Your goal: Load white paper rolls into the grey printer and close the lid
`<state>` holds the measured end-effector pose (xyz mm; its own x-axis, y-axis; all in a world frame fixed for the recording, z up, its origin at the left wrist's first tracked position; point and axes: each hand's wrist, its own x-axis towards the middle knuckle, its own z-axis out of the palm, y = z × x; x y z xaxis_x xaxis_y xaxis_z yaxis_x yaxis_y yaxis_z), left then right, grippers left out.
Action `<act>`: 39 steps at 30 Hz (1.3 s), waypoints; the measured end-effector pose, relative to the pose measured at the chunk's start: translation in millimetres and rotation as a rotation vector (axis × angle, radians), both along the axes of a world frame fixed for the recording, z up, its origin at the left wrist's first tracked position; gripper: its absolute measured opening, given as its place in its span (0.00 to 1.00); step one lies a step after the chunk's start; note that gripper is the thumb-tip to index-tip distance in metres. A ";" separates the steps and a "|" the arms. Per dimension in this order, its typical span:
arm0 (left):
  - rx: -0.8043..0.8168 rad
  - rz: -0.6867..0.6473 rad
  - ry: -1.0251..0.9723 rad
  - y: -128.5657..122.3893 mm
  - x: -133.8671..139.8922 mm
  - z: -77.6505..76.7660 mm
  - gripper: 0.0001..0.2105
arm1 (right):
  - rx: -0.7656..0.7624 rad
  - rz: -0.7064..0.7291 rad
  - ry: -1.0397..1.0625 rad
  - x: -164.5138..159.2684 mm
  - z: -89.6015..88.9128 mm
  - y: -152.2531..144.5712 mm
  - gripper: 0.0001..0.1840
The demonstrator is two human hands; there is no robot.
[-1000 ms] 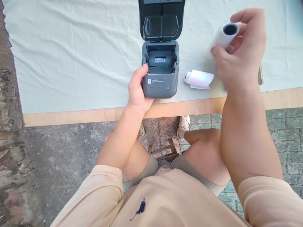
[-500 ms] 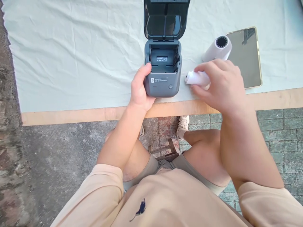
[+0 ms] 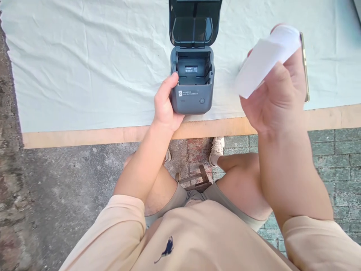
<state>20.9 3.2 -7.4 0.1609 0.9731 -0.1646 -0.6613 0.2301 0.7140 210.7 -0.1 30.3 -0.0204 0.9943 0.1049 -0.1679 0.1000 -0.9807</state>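
Observation:
A dark grey label printer (image 3: 192,99) stands near the table's front edge with its lid (image 3: 194,28) swung up. Its paper bay shows no roll inside, only a small printed sticker. My left hand (image 3: 167,103) grips the printer's left side, thumb on the rim of the bay. Off to the right, my right hand (image 3: 282,90) is raised with the palm turned up. A white paper roll (image 3: 287,37) lies in its fingers, and a loose flap of the paper hangs toward the lower left. The fingers are partly hidden behind the roll.
A pale cloth (image 3: 84,67) covers the table, with a bare wooden strip (image 3: 84,137) along the front. The edge of a phone (image 3: 307,82) shows beyond my right hand. Below are my knees and a wooden stool (image 3: 197,178).
My right hand has lifted the paper roll up and to the right and turned palm up; the paper's loose end now shows. It now hides the white hair-dryer-like object. The left hand still holds the printer.

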 end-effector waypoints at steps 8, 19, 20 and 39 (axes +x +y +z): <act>0.028 -0.001 0.008 -1.9 0.1 -0.8 0.14 | -0.104 0.006 0.032 -16.9 5.0 2.1 0.26; -0.002 0.040 0.009 -3.2 -0.3 -3.9 0.10 | -0.018 -0.054 -0.229 -28.7 2.0 9.4 0.24; -0.004 0.041 0.013 -3.3 -0.3 -3.7 0.09 | -0.021 -0.058 -0.244 -28.9 2.6 9.7 0.24; 0.007 0.028 0.018 -3.1 -0.8 -0.9 0.10 | -0.275 0.066 0.050 -33.1 11.5 20.0 0.24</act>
<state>20.0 0.2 -8.3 0.1303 0.9784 -0.1605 -0.6544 0.2065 0.7274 177.6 19.9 41.8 -0.0881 0.9822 -0.1659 -0.2136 -0.1813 -0.9599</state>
